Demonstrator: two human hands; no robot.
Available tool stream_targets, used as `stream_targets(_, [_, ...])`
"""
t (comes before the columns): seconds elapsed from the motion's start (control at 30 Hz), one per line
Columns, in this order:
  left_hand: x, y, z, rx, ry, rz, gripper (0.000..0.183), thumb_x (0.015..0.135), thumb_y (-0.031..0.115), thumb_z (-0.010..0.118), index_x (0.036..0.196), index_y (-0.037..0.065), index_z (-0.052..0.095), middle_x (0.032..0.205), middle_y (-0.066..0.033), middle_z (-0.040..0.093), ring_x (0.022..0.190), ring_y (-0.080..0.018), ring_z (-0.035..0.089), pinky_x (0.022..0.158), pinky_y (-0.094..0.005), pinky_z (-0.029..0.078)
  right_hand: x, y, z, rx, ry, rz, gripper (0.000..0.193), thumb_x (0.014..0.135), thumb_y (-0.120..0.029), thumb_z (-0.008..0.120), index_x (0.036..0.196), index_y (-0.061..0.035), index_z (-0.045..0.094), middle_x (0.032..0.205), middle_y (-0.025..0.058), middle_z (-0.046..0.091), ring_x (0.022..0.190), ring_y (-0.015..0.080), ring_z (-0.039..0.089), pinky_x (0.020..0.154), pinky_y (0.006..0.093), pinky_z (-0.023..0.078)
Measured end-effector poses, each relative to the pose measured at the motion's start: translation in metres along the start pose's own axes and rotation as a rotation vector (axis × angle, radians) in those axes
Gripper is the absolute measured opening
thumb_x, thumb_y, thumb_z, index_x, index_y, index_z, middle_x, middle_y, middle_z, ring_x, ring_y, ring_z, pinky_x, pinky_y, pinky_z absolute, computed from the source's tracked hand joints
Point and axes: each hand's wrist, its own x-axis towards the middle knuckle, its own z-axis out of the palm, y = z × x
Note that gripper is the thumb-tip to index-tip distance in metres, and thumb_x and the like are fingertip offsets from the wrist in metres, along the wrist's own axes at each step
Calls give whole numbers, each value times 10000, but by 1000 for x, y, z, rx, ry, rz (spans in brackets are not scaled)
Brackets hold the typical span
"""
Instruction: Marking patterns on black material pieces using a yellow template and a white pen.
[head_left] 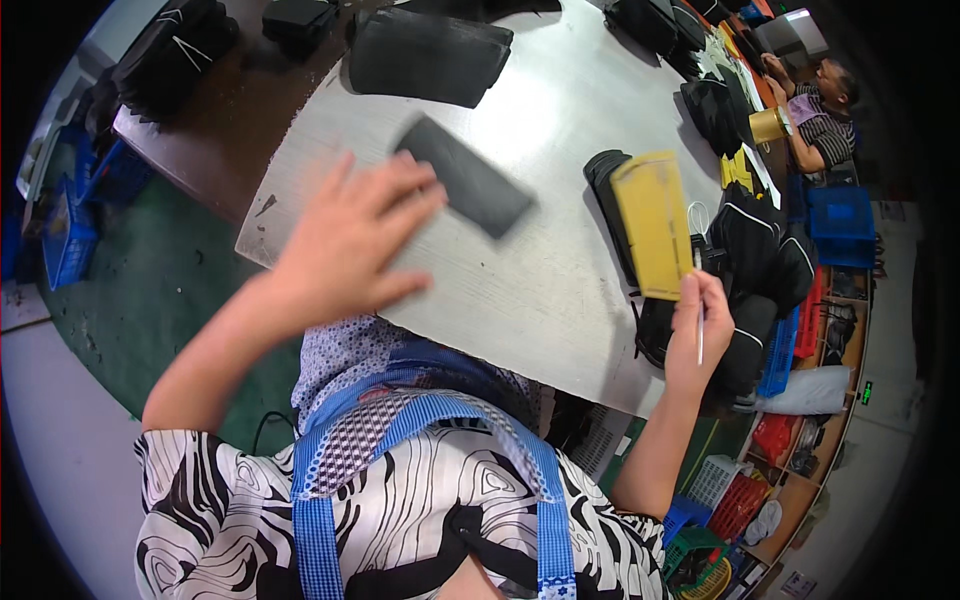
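The pale grey counter [545, 325] spans the middle, its far side cut off by the view's edge. Stacked black sheets [430, 60] lie there. The left hand [350, 240], blurred, has its fingers spread at one end of a flat, rectangular, dark grey panel [470, 180] on the counter; whether they touch is unclear. Over the counter's right side, a yellow template [650, 225], tapering and marked with thin dark lines, partly hides a black stack [606, 205]. The right hand [692, 345] pinches its near corner between the fingers, with a slim pale rod [701, 345], its ends hard to make out.
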Motion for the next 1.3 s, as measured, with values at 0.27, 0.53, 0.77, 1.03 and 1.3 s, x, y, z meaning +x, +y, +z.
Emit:
stream_targets(0.27, [0, 63, 27, -348, 325, 117, 318, 852, 164, 778, 1160, 91, 750, 1319, -138, 647, 1270, -328, 619, 1115, -532, 464, -46, -58, 69, 256, -350, 158, 142, 946, -46, 737, 1064, 32, 719, 899, 58, 711, 807, 85, 637, 742, 244, 514])
stream_targets(0.53, [0, 67, 40, -302, 270, 59, 325, 895, 170, 750, 1208, 85, 740, 1394, -144, 619, 1317, -329, 591, 1121, -510, 465, -25, -72, 74, 154, -221, -170, 293, 997, -215, 710, 1146, 33, 665, 887, 116, 657, 784, 196, 656, 710, 353, 520])
stream_targets(0.77, [0, 63, 43, -307, 272, 69, 339, 807, 125, 750, 1142, 68, 749, 1335, -156, 637, 1300, -332, 596, 1125, -508, 463, 17, -97, 125, 286, -533, -378, 206, 1008, -194, 651, 942, -13, 722, 929, 122, 713, 817, 292, 690, 741, 385, 550])
stream_targets(1.03, [3, 64, 42, -284, 285, 110, 268, 778, 128, 784, 1033, 66, 732, 1321, -184, 617, 1287, -363, 592, 1119, -513, 469, 41, -94, 150, -19, -388, -447, 159, 983, -161, 633, 902, -46, 708, 855, 122, 713, 834, 334, 660, 740, 436, 530])
stream_targets(1.3, [5, 63, 40, -295, 284, 101, 281, 825, 121, 770, 1097, 62, 733, 1174, -158, 588, 1193, -359, 597, 987, -447, 526, -13, -74, 81, -48, -532, -272, 189, 1011, -170, 621, 924, -32, 715, 829, 128, 690, 775, 339, 626, 686, 425, 487])
